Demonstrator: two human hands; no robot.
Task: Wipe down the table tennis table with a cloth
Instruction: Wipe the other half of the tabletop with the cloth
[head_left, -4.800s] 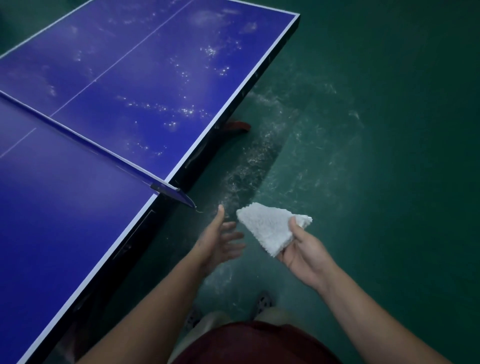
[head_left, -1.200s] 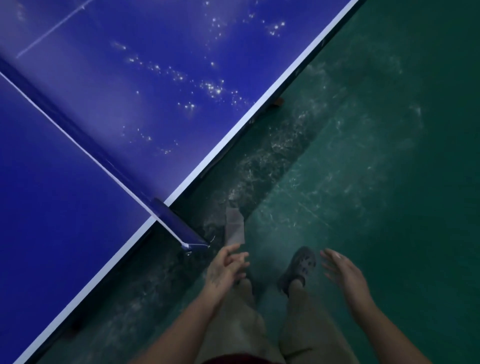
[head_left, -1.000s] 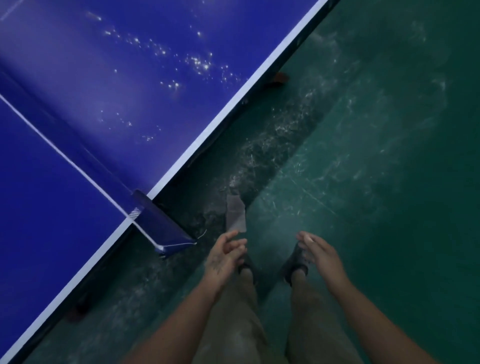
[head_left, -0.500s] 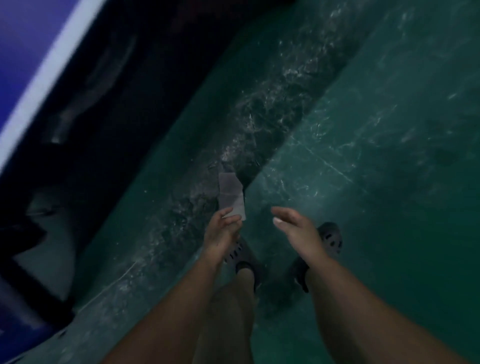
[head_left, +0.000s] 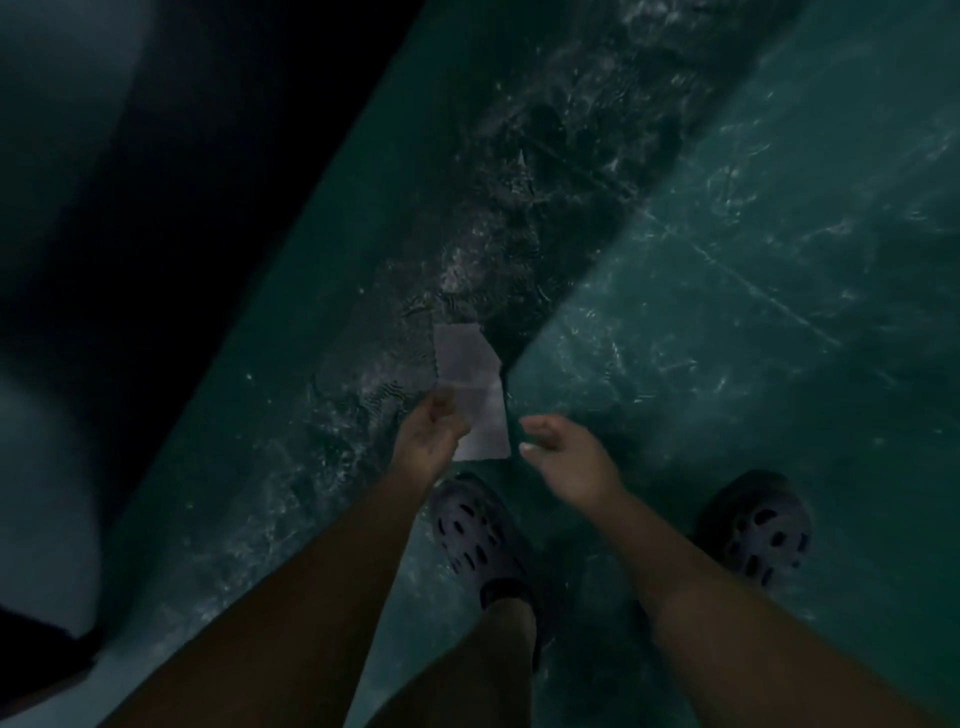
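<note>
floor (head_left: 727, 312): hard green coating, slight sheen, we see heavy scuffing
pale sheet (head_left: 467, 364): flat, smooth, creased; we can't tell paper, tape or cloth
clogs (head_left: 478, 535): matt moulded plastic or foam, perforated
trouser leg (head_left: 467, 675): matt cloth, we'd say

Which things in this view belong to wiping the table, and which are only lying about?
For the job:
left hand; right hand; pale flat piece on the floor beside them, maybe the cloth, too dim to tell; dark blurred mass at left, perhaps the table.

Only there:
green floor; dark clogs.
</note>
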